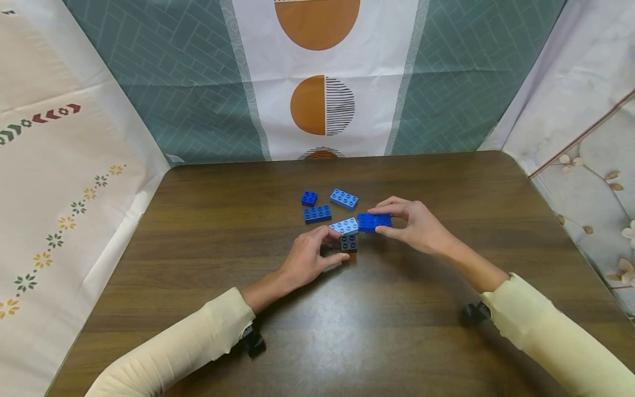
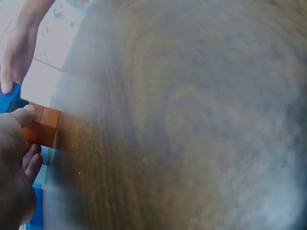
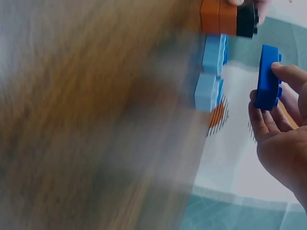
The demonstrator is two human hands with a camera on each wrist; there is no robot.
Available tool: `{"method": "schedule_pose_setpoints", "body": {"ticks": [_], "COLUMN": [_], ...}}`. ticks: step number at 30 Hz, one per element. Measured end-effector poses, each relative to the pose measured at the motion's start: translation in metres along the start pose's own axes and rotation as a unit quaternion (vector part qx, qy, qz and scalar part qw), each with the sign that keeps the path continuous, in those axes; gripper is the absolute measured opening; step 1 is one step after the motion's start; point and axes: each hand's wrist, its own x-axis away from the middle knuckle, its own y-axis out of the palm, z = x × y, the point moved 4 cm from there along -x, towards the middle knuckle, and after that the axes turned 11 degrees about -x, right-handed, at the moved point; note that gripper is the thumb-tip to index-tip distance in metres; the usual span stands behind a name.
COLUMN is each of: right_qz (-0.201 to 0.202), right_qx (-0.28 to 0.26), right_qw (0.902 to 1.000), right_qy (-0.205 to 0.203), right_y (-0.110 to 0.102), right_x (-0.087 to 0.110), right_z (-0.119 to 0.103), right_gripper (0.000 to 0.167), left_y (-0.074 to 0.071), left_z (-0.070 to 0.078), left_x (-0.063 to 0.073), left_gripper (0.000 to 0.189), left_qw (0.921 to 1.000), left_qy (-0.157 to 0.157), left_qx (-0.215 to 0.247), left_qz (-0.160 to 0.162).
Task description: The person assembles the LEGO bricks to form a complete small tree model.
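In the head view my left hand grips a small stack of toy building bricks between thumb and fingers. The stack has a black brick on top and orange bricks below, as the right wrist view shows. My right hand pinches a dark blue brick, studs up, just right of the stack and raised above the table. In the right wrist view that blue brick is apart from the stack, with the thumb on its top and fingers beneath.
Behind the stack lies a light blue brick. Farther back are a mid-blue brick, a dark blue brick and a small square blue brick. All rest on the brown wooden table. Patterned cloths hang around it.
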Motion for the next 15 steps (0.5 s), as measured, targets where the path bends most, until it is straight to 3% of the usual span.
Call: {"method": "schedule_pose_setpoints", "body": {"ticks": [7,15], "right_qz": [-0.026,-0.042], "right_qx": [-0.024,-0.029], "right_qw": [0.9993,0.9982], "right_qy": [-0.014,0.031], "right_y": [0.016,0.023], "right_x": [0.006,0.008], "right_z": [-0.010,-0.010], "right_gripper": [0.037,0.038], "left_y": [-0.001,-0.001], "left_z": [0.000,0.000], "left_x": [0.000,0.000], "left_gripper": [0.042,0.040], "left_qw": [0.9999,0.9995], "left_qy": [0.013,0.025], "left_qx": [0.003,0.009], "left_qz": [0.006,0.016]}}
